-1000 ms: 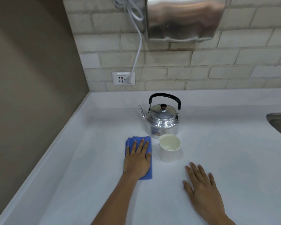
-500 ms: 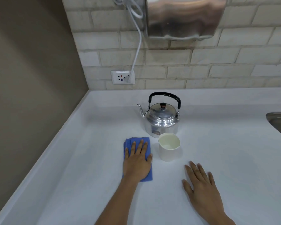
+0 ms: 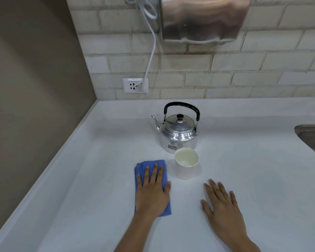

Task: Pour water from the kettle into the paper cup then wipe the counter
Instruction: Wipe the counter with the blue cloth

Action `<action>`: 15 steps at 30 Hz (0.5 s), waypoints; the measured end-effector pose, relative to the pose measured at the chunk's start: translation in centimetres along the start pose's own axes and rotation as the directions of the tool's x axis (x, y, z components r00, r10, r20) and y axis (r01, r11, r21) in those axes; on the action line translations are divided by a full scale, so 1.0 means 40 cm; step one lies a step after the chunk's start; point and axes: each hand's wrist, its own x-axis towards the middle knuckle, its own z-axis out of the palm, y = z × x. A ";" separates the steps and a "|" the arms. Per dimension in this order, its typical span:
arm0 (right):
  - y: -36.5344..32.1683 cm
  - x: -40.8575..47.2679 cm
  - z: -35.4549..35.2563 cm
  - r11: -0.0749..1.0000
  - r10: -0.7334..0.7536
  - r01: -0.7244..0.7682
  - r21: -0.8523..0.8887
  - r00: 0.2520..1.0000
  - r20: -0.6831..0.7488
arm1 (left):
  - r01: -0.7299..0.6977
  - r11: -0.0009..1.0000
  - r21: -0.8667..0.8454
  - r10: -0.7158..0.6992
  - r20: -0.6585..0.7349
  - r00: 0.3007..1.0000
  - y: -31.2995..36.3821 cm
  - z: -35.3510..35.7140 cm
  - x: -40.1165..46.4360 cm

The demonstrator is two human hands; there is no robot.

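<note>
A shiny metal kettle [image 3: 178, 135] with a black handle stands upright on the white counter [image 3: 91, 179], its spout pointing left. Right in front of it stands a white paper cup [image 3: 186, 170] with water in the bottom. Left of the cup lies a folded blue cloth [image 3: 144, 167]. My left hand [image 3: 153, 193] presses flat on top of the cloth, fingers spread toward the kettle. My right hand [image 3: 222, 206] lies flat and open on the bare counter, right of the cup and nearer to me, holding nothing.
A metal sink [image 3: 313, 137] cuts into the counter at the right edge. On the brick wall behind hang a steel hand dryer [image 3: 202, 19] and a socket [image 3: 135, 85] with a white cable plugged in. A brown wall bounds the counter on the left.
My left hand has slid the blue cloth a little toward me, away from the kettle. The right hand, cup and kettle stay in place.
</note>
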 end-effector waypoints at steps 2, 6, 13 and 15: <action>-0.004 -0.001 -0.005 1.000 0.010 -0.010 -0.007 1.000 0.010 | 0.019 0.999 -0.034 -0.019 0.015 1.000 -0.020 -0.015 0.037; -0.005 -0.002 -0.004 1.000 0.018 -0.018 0.004 1.000 0.009 | 0.055 0.998 -0.006 -0.055 -0.029 0.998 -0.072 -0.024 0.011; -0.005 0.000 -0.005 1.000 0.004 -0.004 0.007 1.000 0.015 | 0.085 0.996 0.010 -0.085 0.069 0.994 0.018 0.018 -0.132; -0.007 0.002 -0.012 1.000 0.008 -0.008 0.005 1.000 0.019 | 0.067 0.998 -0.001 -0.067 0.036 0.997 0.040 0.025 -0.117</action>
